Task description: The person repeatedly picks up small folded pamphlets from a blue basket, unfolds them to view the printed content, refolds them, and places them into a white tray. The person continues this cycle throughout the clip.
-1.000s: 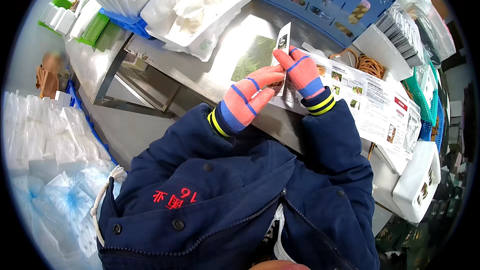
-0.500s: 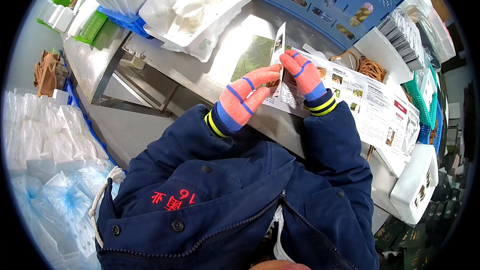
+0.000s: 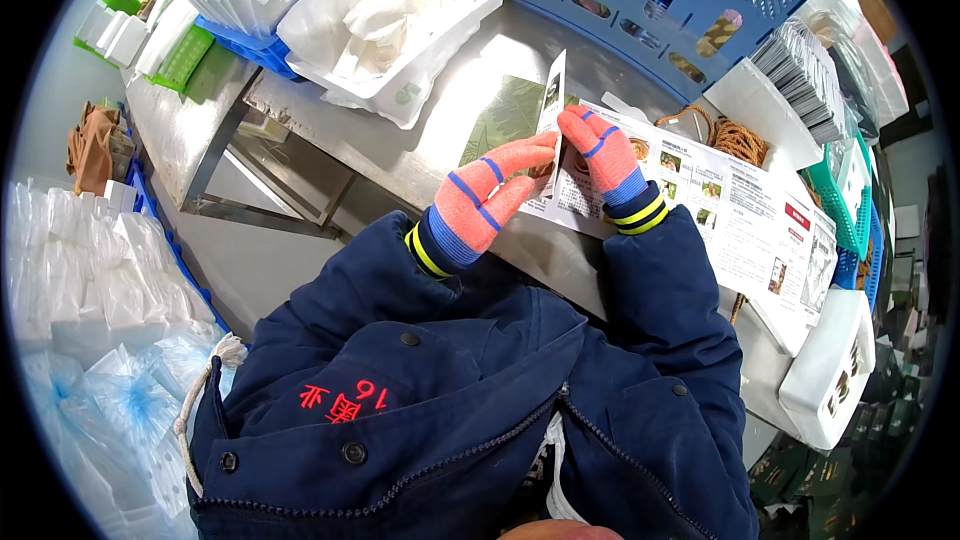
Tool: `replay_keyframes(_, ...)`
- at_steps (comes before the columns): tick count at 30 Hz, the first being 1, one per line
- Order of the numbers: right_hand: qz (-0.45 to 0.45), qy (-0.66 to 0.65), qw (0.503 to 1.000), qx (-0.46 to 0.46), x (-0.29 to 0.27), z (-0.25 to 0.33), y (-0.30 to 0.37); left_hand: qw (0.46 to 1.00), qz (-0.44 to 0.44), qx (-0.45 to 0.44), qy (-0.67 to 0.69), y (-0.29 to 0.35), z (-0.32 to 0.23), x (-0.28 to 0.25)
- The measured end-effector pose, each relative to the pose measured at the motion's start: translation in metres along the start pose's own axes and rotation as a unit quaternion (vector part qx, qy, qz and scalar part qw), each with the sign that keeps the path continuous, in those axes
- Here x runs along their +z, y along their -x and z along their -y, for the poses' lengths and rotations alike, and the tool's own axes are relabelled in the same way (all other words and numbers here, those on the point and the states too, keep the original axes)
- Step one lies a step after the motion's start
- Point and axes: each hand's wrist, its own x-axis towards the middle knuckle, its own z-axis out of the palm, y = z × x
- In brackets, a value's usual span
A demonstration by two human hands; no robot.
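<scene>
Leaflet [image 3: 738, 202]: dense black print, red label [image 3: 797, 215]; hands [image 3: 605, 152] close together at raised flap [image 3: 553, 97], grip unclear.

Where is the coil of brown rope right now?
In the head view, the coil of brown rope is at upper right, rightward of the gloved right hand, between the long printed sheet and a white container.
</scene>
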Motion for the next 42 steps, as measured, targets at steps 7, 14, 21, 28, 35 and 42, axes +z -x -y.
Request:
replay_keyframes(7,0.009,-0.082,0.996,0.038,-0.006,0.014,-0.002,1.0,-0.003,-0.003,0.011,0.001,-0.002,-0.001)
replay_keyframes(14,0.037,-0.11,0.989,0.097,-0.007,0.009,-0.001,1.0,0.011,-0.015,0.013,0.0,-0.002,-0.001)
replay_keyframes(21,0.015,-0.16,0.981,0.107,-0.007,0.012,-0.004,1.0,0.006,-0.013,-0.011,-0.001,-0.001,-0.003)
replay_keyframes(28,0.018,-0.337,0.897,0.286,-0.011,0.018,-0.011,1.0,0.009,-0.01,-0.013,0.0,0.0,-0.004)
replay_keyframes(35,-0.005,-0.45,0.811,0.374,-0.008,0.018,-0.011,1.0,0.002,-0.006,0.017,0.001,-0.002,-0.002)
replay_keyframes(42,-0.055,-0.495,0.804,0.324,-0.007,0.028,-0.015,1.0,0.009,-0.008,-0.002,0.0,-0.006,0.0)
